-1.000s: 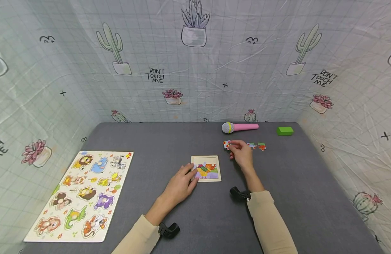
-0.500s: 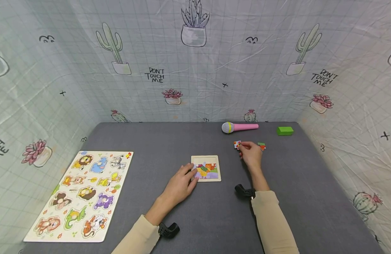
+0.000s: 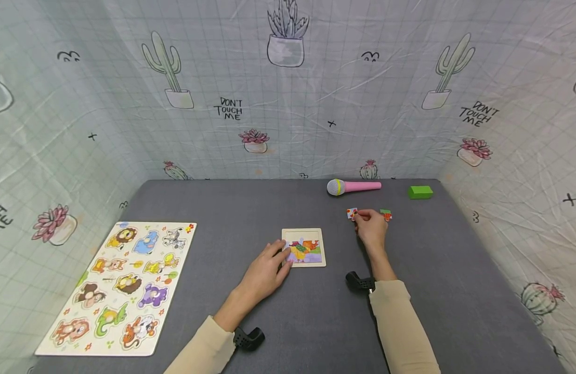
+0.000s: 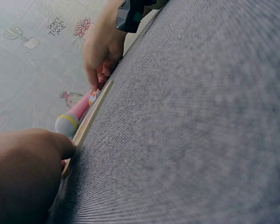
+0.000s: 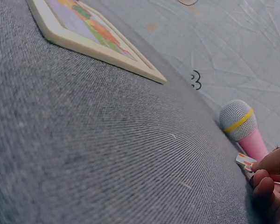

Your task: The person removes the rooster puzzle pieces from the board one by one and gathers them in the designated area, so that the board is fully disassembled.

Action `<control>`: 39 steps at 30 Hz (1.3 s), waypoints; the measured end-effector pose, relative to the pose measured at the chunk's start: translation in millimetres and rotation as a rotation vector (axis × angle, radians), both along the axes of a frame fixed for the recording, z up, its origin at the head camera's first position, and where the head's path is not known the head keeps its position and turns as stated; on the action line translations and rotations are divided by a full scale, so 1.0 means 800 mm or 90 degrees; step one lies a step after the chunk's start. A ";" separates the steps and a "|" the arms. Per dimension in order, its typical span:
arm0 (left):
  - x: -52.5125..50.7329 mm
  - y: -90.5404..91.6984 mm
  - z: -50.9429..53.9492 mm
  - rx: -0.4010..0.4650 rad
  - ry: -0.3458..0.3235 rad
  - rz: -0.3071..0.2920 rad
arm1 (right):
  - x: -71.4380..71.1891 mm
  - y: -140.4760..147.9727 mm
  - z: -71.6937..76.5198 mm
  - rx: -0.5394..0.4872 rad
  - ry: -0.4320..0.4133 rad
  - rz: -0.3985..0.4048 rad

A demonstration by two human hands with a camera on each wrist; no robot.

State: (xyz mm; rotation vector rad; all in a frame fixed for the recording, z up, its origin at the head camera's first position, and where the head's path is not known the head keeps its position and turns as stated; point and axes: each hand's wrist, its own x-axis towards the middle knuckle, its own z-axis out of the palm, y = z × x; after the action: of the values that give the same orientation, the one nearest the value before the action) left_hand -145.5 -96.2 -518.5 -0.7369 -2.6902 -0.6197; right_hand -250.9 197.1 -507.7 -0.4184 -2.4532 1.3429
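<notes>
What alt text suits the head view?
Right hand pinches a small jigsaw piece while the left hand touches a partly filled bird puzzle tray. A pink-handled microphone and green block lie farther back; an animal puzzle board lies at left.

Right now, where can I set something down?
The table looks bare right of the right sleeve, nearer than the green block, and between the animal board and the puzzle frame, beyond the left hand. It's crowded around the right hand: its pinched puzzle piece, a loose piece, the microphone.
</notes>
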 end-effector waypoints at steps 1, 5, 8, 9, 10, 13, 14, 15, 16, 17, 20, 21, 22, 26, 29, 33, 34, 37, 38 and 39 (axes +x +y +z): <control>0.000 0.000 0.000 0.000 0.000 -0.001 | 0.000 0.000 -0.001 0.007 0.002 0.000; -0.001 0.000 0.000 0.000 0.000 -0.001 | -0.001 0.000 -0.002 0.027 -0.002 0.010; -0.001 0.000 0.000 0.000 0.003 -0.001 | -0.001 0.000 0.000 0.035 -0.023 0.021; -0.001 0.000 0.000 0.000 0.003 -0.001 | -0.001 0.000 0.001 0.040 -0.029 0.023; -0.001 0.000 0.001 0.000 0.004 -0.001 | 0.000 0.000 0.002 0.046 -0.037 0.025; -0.001 0.000 0.001 0.000 0.005 -0.001 | 0.000 0.000 0.003 0.065 -0.046 0.029; -0.001 0.000 0.001 -0.001 0.004 -0.001 | -0.001 0.000 0.003 0.069 -0.049 0.030; -0.001 0.000 0.001 -0.001 0.004 -0.001 | -0.001 0.000 0.002 0.071 -0.052 0.030; -0.001 0.000 0.001 -0.001 0.004 -0.001 | -0.001 0.000 0.002 0.074 -0.055 0.031; -0.001 0.000 0.001 -0.001 0.004 -0.001 | -0.001 0.000 0.002 0.075 -0.057 0.033; -0.002 0.001 0.001 -0.003 0.001 0.000 | -0.002 0.000 0.002 0.082 -0.063 0.038; -0.002 0.001 0.001 -0.003 0.000 0.000 | -0.002 0.000 0.002 0.086 -0.064 0.038; -0.002 0.001 0.001 -0.003 -0.001 0.000 | -0.002 0.000 0.002 0.090 -0.064 0.039; -0.002 0.000 0.000 0.001 -0.001 -0.001 | -0.002 -0.001 0.003 0.100 -0.062 0.041; -0.002 0.000 -0.002 0.006 0.001 -0.002 | -0.002 -0.001 0.003 0.102 -0.061 0.043; -0.001 -0.001 -0.003 0.005 -0.001 0.000 | -0.002 0.001 0.004 0.073 -0.061 0.053; -0.001 -0.001 -0.003 0.004 -0.001 0.001 | -0.003 0.003 0.004 0.064 -0.061 0.056; -0.001 -0.001 -0.002 0.004 -0.003 0.000 | -0.002 0.006 0.007 0.030 -0.057 0.063; -0.001 -0.001 -0.002 0.004 -0.003 0.000 | -0.002 0.008 0.009 0.024 -0.056 0.062; -0.001 0.000 -0.002 0.005 -0.003 0.000 | -0.001 0.009 0.012 0.018 -0.052 0.058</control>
State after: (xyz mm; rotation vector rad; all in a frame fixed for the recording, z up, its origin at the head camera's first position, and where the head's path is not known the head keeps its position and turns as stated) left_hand -146.5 -96.5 -519.9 -0.7357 -2.6900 -0.6314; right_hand -251.7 204.2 -498.2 -0.3648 -2.5833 1.3511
